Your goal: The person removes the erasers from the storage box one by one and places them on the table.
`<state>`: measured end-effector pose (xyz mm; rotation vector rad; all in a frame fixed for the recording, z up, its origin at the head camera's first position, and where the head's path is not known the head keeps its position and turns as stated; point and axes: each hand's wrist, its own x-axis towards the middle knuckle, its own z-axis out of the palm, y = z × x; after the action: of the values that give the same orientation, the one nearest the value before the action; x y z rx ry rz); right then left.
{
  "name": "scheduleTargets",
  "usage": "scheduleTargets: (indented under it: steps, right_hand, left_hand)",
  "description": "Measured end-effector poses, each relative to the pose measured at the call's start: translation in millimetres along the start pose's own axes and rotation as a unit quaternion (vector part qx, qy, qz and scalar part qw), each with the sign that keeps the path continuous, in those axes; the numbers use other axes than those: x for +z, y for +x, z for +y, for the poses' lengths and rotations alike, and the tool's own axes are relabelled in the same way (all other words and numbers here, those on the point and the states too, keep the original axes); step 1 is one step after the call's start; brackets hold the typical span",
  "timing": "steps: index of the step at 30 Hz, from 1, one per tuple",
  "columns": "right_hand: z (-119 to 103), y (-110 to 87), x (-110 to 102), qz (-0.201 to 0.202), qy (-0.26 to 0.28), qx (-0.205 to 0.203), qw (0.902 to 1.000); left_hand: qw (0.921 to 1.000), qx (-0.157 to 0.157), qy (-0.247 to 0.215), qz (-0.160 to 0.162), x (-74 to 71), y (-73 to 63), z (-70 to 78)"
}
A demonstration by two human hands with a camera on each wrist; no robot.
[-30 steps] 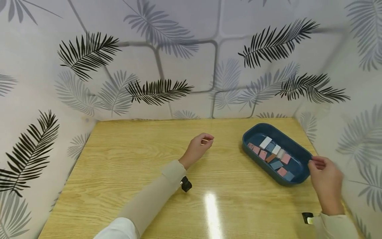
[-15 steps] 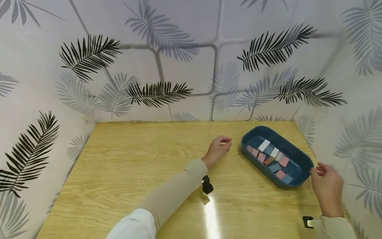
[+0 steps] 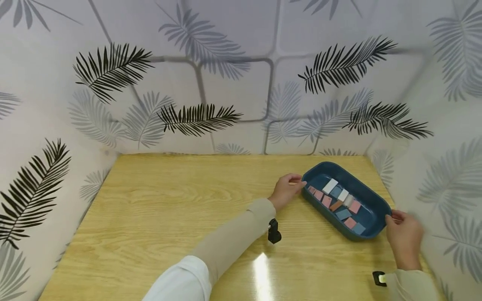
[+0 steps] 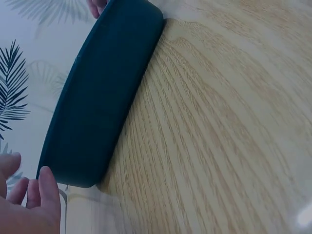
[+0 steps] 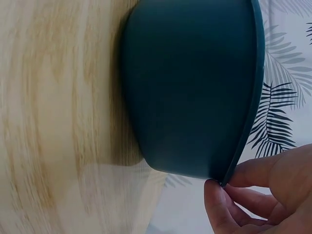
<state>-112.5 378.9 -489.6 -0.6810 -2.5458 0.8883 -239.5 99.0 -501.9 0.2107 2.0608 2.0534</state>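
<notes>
A dark blue oblong tub (image 3: 348, 228) with rounded ends stands at the right of the table, angled from back left to front right. Inside lie small flat rectangular blocks (image 3: 330, 186) in white, pink, blue-grey and brown. My right hand (image 3: 404, 236) pinches the rim at the front right end, with thumb and index finger meeting at the edge in the right wrist view. At the opposite end is my left hand (image 3: 286, 192), its fingertips (image 4: 46, 175) right at the rim and the thumb held apart from them.
The wooden table (image 3: 169, 200) spreads out to the left of the tub, with a bright light reflection (image 3: 262, 271) near the front. Leaf-patterned walls (image 3: 226, 83) border it at the back and sides. A small black device (image 3: 273, 231) sits at each wrist.
My left hand has moved right across the table up to the near left end of the tub. My right hand has stayed at the tub's other end; the tub appears slightly shifted in view.
</notes>
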Motion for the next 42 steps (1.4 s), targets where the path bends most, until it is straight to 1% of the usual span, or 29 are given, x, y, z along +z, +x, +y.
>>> scheduleTargets:
  steps: [4, 6, 8, 10, 11, 13, 15, 17, 19, 22, 24, 27, 29, 32, 36, 40, 42]
  right_hand:
    - [0, 0.0, 3, 0.010, -0.002, -0.002, 0.9999]
    - [0, 0.1, 3, 0.010, -0.007, 0.001, 0.9999]
    - [0, 0.5, 2, 0.008, -0.010, 0.004, 0.9999]
    - [1, 1.1, 1, 0.007, -0.010, 0.006, 0.9999]
    - [1, 1.3, 1, 0.007, -0.010, 0.006, 0.9999]
    - [1, 1.8, 1, 0.008, -0.010, 0.007, 0.9999]
    - [1, 2.5, 2, 0.007, -0.009, 0.009, 0.9999]
    - [0, 3.5, 3, 0.007, -0.009, 0.010, 0.9999]
    - [0, 5.5, 4, 0.006, -0.005, 0.007, 0.9999]
    - [-2, 9.3, 6, 0.001, 0.017, -0.003, 0.9999]
    - [-2, 12.1, 7, -0.009, 0.037, -0.004, 0.9992]
    - [-1, 14.9, 9, -0.026, 0.080, 0.009, 0.9964]
    - [1, 17.9, 12, -0.033, 0.118, 0.032, 0.9919]
    - [-1, 20.6, 14, -0.045, 0.163, 0.045, 0.9845]
    - [-9, 23.9, 16, -0.081, 0.190, 0.053, 0.9770]
    - [-17, 26.6, 18, -0.123, 0.214, 0.080, 0.9657]
    - [-19, 27.5, 21, -0.136, 0.221, 0.085, 0.9620]
  left_hand:
    - [0.9991, -0.013, 0.030, 0.025, 5.7, 4.0, -2.4]
    - [0.9989, -0.021, 0.024, 0.035, 8.2, 7.0, -3.9]
    - [0.9984, -0.041, -0.013, 0.037, 10.5, 10.2, -4.9]
    - [0.9942, -0.072, -0.070, 0.037, 12.6, 13.7, -6.0]
    - [0.9903, -0.089, -0.100, 0.037, 13.5, 15.3, -6.2]
    - [0.9800, -0.123, -0.152, 0.039, 13.7, 17.7, -6.1]
    - [0.9726, -0.145, -0.177, 0.040, 12.3, 18.9, -5.6]
    - [0.9693, -0.156, -0.186, 0.037, 10.0, 18.9, -4.9]
    - [0.9677, -0.160, -0.192, 0.032, 7.1, 17.7, -4.2]
    - [0.9668, -0.162, -0.197, 0.024, 1.7, 14.5, -3.6]
    - [0.9657, -0.163, -0.201, 0.020, -1.7, 12.1, -4.1]
    - [0.9636, -0.164, -0.211, 0.013, -6.1, 8.5, -5.7]
    - [0.9625, -0.163, -0.217, 0.010, -8.8, 6.7, -6.1]
    - [0.9596, -0.161, -0.231, 0.009, -13.6, 2.7, -6.3]
    - [0.9552, -0.161, -0.248, 0.008, -22.1, -4.4, -6.5]
    - [0.9505, -0.159, -0.267, 0.010, -31.6, -12.8, -9.3]
    - [0.9494, -0.156, -0.272, 0.013, -36.3, -17.8, -11.3]
